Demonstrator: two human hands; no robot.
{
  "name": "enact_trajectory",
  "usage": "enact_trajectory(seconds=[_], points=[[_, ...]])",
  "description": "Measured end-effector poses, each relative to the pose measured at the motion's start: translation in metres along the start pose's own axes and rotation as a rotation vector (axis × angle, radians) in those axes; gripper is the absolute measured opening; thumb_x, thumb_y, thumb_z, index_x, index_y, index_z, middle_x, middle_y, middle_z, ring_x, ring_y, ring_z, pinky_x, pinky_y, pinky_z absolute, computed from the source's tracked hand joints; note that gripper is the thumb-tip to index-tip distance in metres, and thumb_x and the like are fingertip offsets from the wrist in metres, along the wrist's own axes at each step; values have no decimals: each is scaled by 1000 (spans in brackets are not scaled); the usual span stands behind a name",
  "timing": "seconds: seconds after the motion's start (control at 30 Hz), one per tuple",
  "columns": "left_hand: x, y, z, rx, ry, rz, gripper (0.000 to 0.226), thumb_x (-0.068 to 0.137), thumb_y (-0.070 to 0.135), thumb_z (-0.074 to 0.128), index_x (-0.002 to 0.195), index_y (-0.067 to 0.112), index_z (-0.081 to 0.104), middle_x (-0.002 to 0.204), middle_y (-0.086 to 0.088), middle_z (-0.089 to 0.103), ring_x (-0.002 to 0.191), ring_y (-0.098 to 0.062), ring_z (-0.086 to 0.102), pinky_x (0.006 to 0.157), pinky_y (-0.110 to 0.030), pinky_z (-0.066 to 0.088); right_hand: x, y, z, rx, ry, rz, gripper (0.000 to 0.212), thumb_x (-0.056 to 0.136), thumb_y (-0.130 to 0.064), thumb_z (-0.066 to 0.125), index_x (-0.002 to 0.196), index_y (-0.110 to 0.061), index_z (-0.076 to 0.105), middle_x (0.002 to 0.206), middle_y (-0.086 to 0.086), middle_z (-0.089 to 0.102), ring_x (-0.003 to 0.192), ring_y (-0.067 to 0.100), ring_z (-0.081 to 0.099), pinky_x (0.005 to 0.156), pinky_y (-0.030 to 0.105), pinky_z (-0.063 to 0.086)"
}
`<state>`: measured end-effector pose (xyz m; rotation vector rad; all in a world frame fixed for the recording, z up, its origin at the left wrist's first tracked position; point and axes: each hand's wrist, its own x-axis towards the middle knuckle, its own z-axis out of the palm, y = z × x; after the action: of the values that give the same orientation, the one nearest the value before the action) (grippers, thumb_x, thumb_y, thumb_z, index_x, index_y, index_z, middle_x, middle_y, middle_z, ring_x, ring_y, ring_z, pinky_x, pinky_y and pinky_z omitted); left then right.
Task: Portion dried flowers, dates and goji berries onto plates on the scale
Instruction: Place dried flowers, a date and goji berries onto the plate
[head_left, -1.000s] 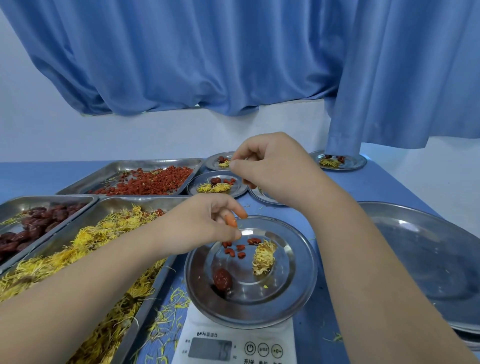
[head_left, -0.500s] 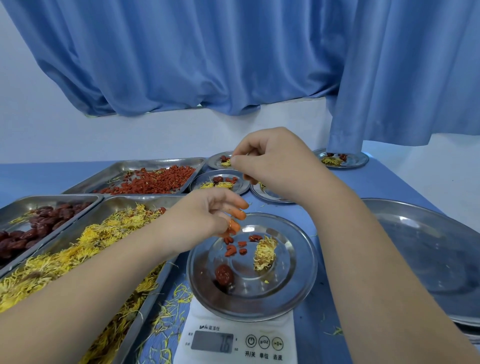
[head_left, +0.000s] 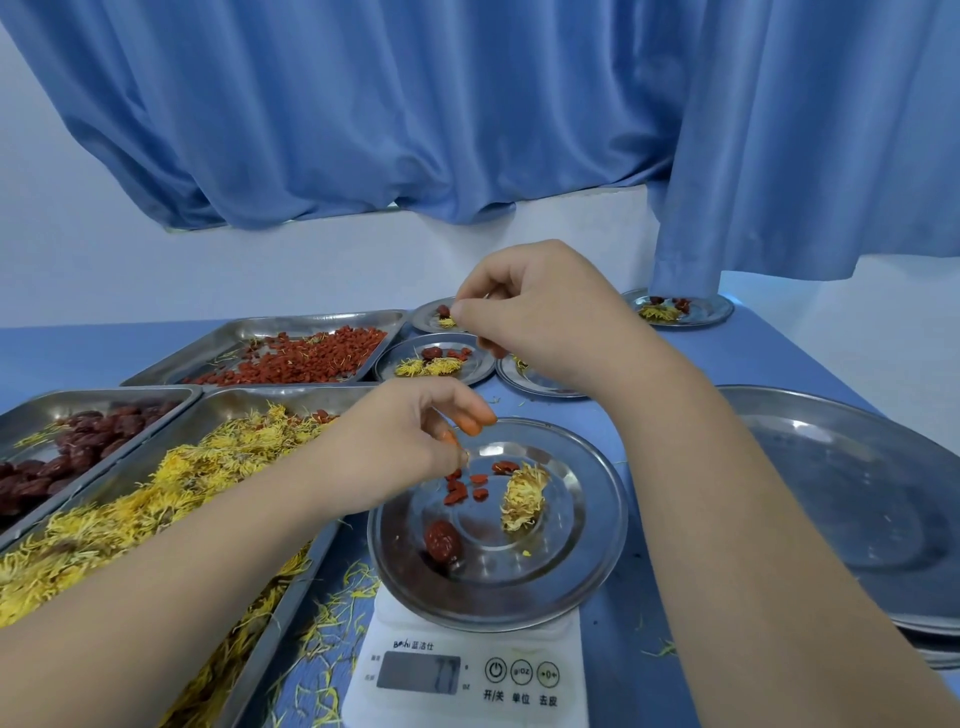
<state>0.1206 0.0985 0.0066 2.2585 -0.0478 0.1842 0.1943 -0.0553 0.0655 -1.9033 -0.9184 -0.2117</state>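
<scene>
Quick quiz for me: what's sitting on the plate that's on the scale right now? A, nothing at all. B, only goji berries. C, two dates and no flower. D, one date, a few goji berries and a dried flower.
D: the plate on the scale holds a single date, a small cluster of goji berries and one dried flower.

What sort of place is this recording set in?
Probably a small food-portioning or herbal-tea packing station, not a home kitchen. Steel trays hold bulk goji berries, dates and dried flowers; a plate sits on a digital scale; further plates behind already carry the same mix.
</scene>
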Motion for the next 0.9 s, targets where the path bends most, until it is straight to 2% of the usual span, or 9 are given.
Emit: enact_trajectory(seconds=[0.1, 0.17, 0.33, 0.43, 0.5, 0.6, 0.77, 0.9], points=[[-2, 1, 0, -24, 18, -19, 43, 77, 0, 73, 88, 42, 72, 95, 12, 69, 71, -5, 63, 72, -25, 54, 0, 0, 0, 0, -6, 3, 12, 83, -23, 66, 72, -24, 70, 61, -12, 60, 66, 8, 62, 65, 26, 51], [-4, 2, -2, -109, 19, -58, 37, 81, 4, 71, 89, 39, 73, 98, 9, 71, 80, -8, 68, 76, -27, 55, 0, 0, -1, 4, -10, 11, 12, 83, -23, 66, 72, -23, 70, 61, -12, 60, 65, 7, 61, 62, 24, 49], [-18, 0, -9, -632, 75, -184, 21, 91, 11, 60, 95, 24, 76, 109, -6, 73, 98, -25, 71, 69, -28, 57, 0, 0, -2, -15, -49, 37, 11, 82, -25, 66, 73, -23, 71, 56, -12, 62, 57, 4, 58, 57, 23, 46], [-30, -5, -9, -847, 126, -248, 21, 87, 19, 59, 103, 19, 73, 113, -8, 72, 101, -30, 71, 68, -33, 60, -3, 1, -4, -73, -207, 91, 11, 83, -30, 67, 79, -21, 71, 62, -7, 68, 59, 6, 61, 61, 29, 53], [-39, -10, -9, -993, 119, -265, 34, 80, 25, 59, 112, 17, 66, 117, -10, 71, 103, -33, 70, 72, -36, 61, -5, 2, -5, -143, -387, 163, 14, 86, -34, 66, 87, -21, 70, 74, -4, 72, 65, 8, 67, 64, 28, 56], [-52, -13, -7, -1169, 91, -246, 38, 82, 27, 56, 118, 14, 61, 122, -14, 68, 109, -38, 66, 78, -42, 60, -6, 6, -2, -217, -579, 251, 17, 88, -35, 64, 95, -20, 69, 83, -3, 72, 74, 11, 71, 66, 26, 58], [-60, -10, 5, -1281, 158, -195, 44, 82, 31, 55, 122, 13, 58, 122, -16, 68, 110, -39, 65, 85, -47, 57, -7, 10, 10, -265, -701, 298, 23, 85, -37, 68, 96, -18, 69, 88, -2, 72, 74, 10, 70, 67, 25, 57], [-62, -8, 8, -1291, 235, -192, 46, 85, 34, 53, 125, 12, 58, 122, -16, 67, 111, -39, 65, 97, -52, 47, -7, 11, 18, -285, -753, 285, 31, 79, -46, 71, 92, -17, 71, 85, -3, 72, 68, 6, 69, 61, 23, 52]])
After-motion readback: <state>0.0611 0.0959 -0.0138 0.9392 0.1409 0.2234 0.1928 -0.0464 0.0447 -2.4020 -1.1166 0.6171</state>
